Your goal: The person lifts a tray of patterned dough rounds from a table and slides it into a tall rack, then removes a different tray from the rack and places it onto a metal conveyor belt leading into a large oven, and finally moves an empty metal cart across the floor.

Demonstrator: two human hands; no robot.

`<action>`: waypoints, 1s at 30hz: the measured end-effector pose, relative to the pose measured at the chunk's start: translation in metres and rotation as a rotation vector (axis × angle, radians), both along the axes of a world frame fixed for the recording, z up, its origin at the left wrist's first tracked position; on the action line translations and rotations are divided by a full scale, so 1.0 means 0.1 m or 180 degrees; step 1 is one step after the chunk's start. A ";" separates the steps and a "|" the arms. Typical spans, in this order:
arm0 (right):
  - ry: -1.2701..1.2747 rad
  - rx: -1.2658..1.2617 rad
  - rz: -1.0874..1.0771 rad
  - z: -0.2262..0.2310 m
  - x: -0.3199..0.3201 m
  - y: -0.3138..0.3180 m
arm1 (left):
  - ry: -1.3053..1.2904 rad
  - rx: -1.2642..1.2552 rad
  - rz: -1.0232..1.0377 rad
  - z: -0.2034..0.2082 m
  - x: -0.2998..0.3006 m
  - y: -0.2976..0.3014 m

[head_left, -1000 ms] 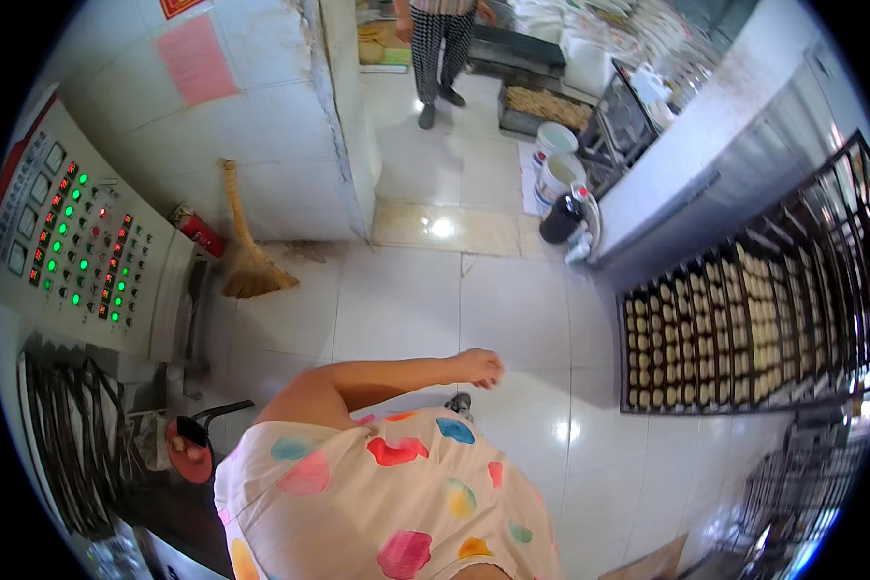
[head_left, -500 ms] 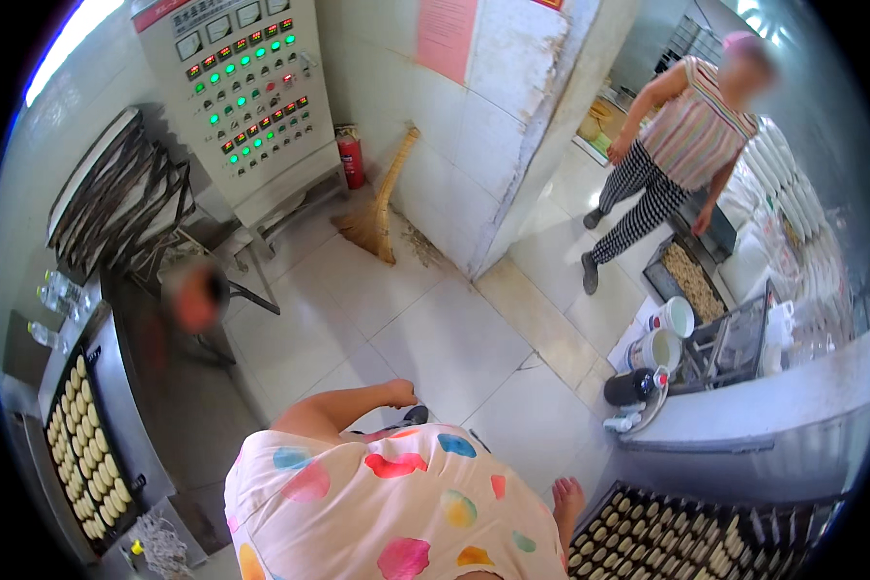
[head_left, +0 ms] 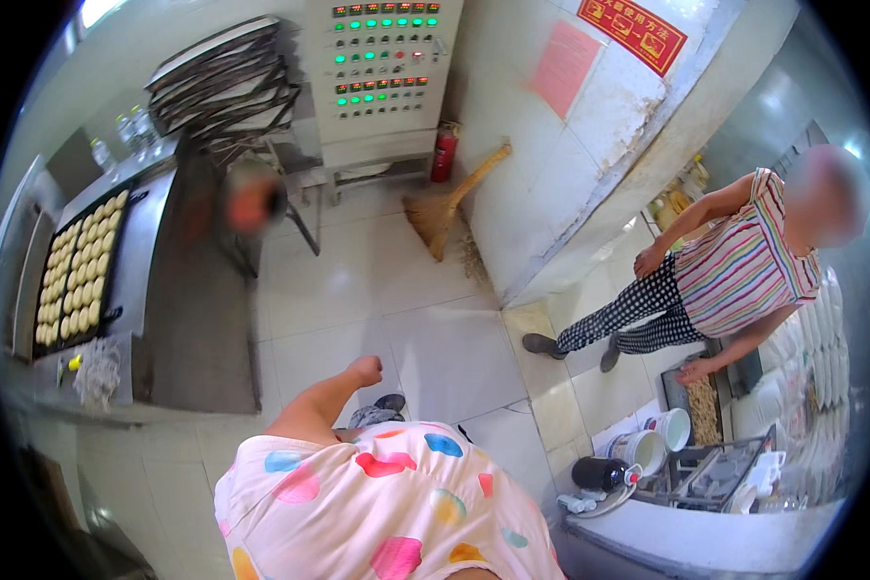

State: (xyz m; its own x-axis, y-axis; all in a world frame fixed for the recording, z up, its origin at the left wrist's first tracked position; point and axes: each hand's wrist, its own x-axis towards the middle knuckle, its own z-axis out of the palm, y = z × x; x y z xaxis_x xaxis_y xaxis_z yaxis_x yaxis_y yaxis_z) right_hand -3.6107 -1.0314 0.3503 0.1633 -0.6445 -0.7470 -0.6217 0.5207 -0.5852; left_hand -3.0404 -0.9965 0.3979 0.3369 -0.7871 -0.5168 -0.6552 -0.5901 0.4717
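L hand (head_left: 364, 370) curled shut, seemingly empty; R hand out of view. Broom (head_left: 442, 210) ahead, slightly R of L hand, could've toppled if kicked.

Glossy tile floor (head_left: 324, 285), straw broom (head_left: 433, 218)

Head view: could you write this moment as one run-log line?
left hand: looks curled, nothing visibly held, over floor | right hand: out of view | broom: leaning against wall | co-worker: standing at picture's right
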 end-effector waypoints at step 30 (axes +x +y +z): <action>0.0131 -0.0204 0.1797 0.24 0.50 1.19 | 0.0426 0.0741 0.1048 0.01 -1.21 4.15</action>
